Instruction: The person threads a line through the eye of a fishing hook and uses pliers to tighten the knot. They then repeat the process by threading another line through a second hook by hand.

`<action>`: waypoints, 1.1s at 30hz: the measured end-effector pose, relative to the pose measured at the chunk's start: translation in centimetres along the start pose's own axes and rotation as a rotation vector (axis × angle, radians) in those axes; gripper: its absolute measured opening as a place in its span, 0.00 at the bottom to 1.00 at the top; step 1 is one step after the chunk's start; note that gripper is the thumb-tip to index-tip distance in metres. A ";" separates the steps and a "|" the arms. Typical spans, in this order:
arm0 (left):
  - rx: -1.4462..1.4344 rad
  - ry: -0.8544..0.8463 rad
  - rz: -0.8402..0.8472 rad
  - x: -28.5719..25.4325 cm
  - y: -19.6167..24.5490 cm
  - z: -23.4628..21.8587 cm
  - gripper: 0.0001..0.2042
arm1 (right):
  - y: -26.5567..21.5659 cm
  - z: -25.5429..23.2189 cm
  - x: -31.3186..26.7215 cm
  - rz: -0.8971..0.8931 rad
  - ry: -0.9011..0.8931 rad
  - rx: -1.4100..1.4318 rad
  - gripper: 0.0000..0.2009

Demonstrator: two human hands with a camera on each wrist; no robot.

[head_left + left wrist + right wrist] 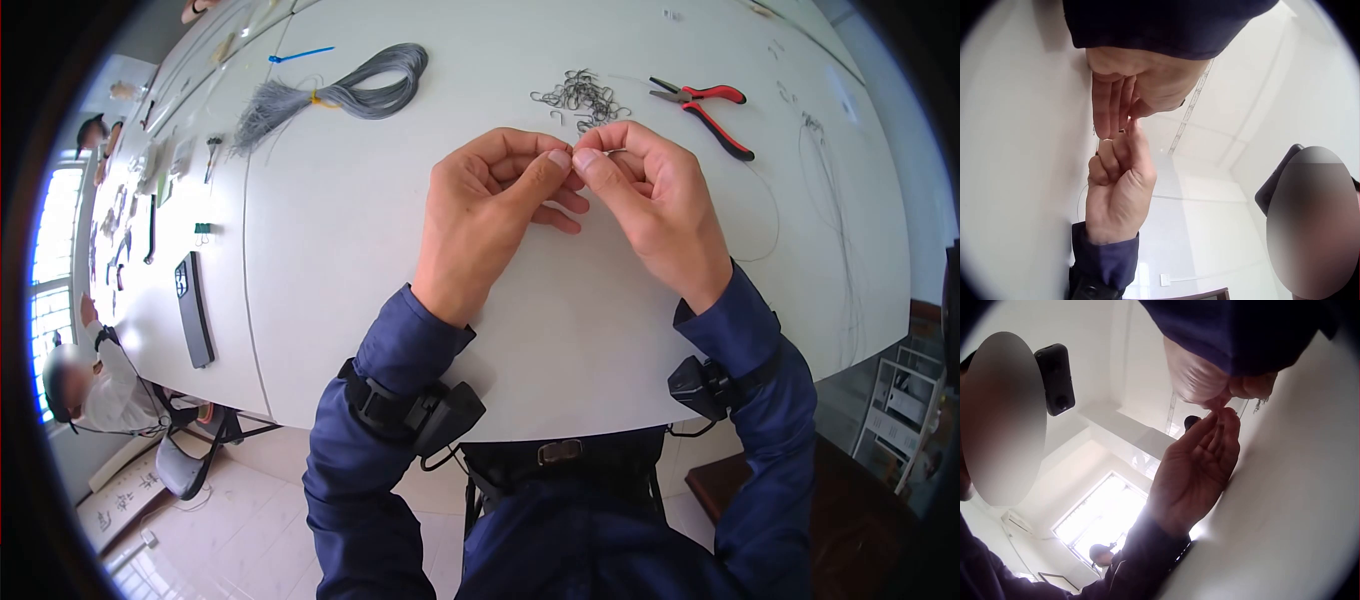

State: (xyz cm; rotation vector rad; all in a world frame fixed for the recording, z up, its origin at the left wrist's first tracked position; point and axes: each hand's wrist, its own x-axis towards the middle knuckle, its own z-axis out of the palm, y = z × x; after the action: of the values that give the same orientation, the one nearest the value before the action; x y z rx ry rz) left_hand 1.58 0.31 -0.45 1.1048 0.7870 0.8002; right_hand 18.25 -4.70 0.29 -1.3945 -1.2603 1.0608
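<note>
Both hands meet fingertip to fingertip above the white table [380,260]. Between thumb and index finger the left hand [495,195] pinches a tiny dark hook, mostly hidden by the fingertips. My right hand [655,195] pinches a thin line [777,215] at the same spot; its loose length arcs over the table to the right. The other left fingers extend loosely beneath, while those of the right are curled in. Just beyond the fingertips lies a pile of small dark metal hooks [582,95].
Red-handled pliers [715,115] lie right of the pile. A bundle of grey line [385,85] and a blue cable tie [300,55] are at the back left. Cut lines [835,200] stretch along the right side. A black phone [194,310] rests on the left table; another person [110,390] sits beyond.
</note>
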 end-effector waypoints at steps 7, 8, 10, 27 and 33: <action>-0.112 0.026 -0.016 0.0 0.2 -0.2 0.09 | -0.8 -0.3 0.0 0.159 -0.010 0.194 0.12; -0.122 0.020 -0.019 0.0 0.1 -0.2 0.09 | -0.8 -0.2 -0.1 0.175 -0.011 0.202 0.11; -0.124 0.012 -0.023 -0.1 -0.1 -0.2 0.09 | -0.9 -0.4 -0.1 0.209 -0.030 0.219 0.11; -0.085 -0.060 -0.052 -0.2 0.6 0.1 0.11 | -1.1 -0.6 -0.2 0.183 -0.117 0.050 0.09; 0.132 0.005 0.010 -0.1 0.9 -0.2 0.13 | 0.1 -0.6 0.2 -0.210 0.107 -0.266 0.10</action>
State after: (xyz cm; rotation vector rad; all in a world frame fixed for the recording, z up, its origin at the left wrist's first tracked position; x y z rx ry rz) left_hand 1.21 0.54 0.37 1.2253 0.8492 0.7683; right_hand 18.84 -4.59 0.32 -1.4564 -1.4720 0.6854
